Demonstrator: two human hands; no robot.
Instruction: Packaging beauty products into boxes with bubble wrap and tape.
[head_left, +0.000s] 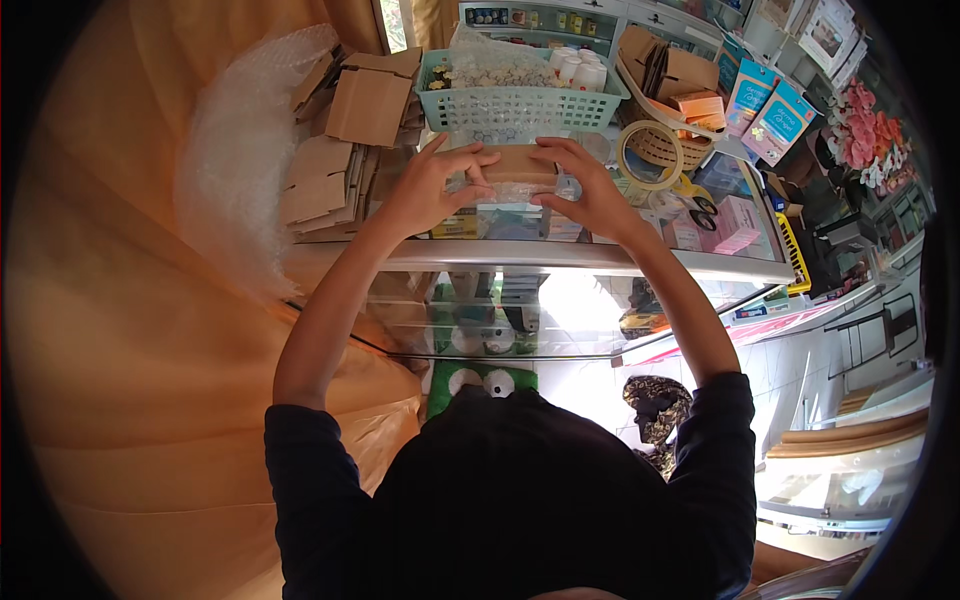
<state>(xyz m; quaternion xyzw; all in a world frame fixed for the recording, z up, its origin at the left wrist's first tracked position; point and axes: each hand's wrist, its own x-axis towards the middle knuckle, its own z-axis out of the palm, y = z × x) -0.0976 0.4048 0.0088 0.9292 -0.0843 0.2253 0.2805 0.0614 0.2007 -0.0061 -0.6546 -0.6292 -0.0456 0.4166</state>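
A small brown cardboard box (517, 161) is between my two hands, at the glass display counter's top. My left hand (439, 184) holds its left end, with the thumb low and the fingers near the upper edge. The box's right end is gripped by my right hand (585, 180), thumb below and fingers above. Clear plastic (516, 192), either wrap or tape, shows along the near side of the box. Directly behind stands a pale green plastic basket (517, 109) holding bubble wrap and white-capped bottles.
Folded cardboard boxes (371, 105) are stacked on the left beside a bubble wrap roll (232, 150). To the right are a tape roll (624, 154), scissors (703, 214), pink boxes (733, 225) and a woven basket (652, 139). The counter's metal edge (525, 255) runs in front of me.
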